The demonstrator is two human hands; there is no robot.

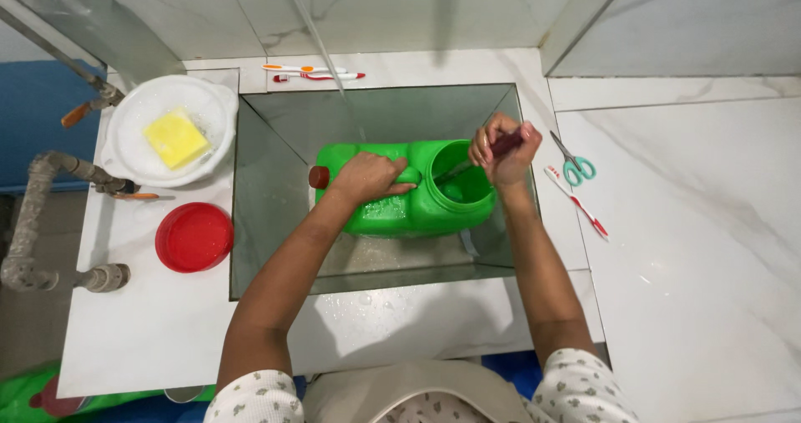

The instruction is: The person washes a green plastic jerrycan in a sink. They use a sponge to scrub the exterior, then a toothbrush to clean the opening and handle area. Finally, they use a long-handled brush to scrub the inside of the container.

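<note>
A bright green plastic jug [392, 210] lies on its side in a square steel sink [267, 181]. Its wide cut opening faces right and a small red cap [319, 177] closes the spout at the left. My left hand [367, 177] presses down on the jug's handle area. My right hand [501, 148] is closed around a dark reddish handle [507, 143], and a metal blade from it points into the jug's opening. A thin stream of water falls from above into the sink.
A white bowl [138, 148] with a yellow sponge [175, 138] and a red lid [193, 237] sit left of the sink. Two toothbrushes [313, 73] lie behind it. Teal-handled scissors [574, 166] and another toothbrush [577, 202] lie on the right counter. Pipes run along the left.
</note>
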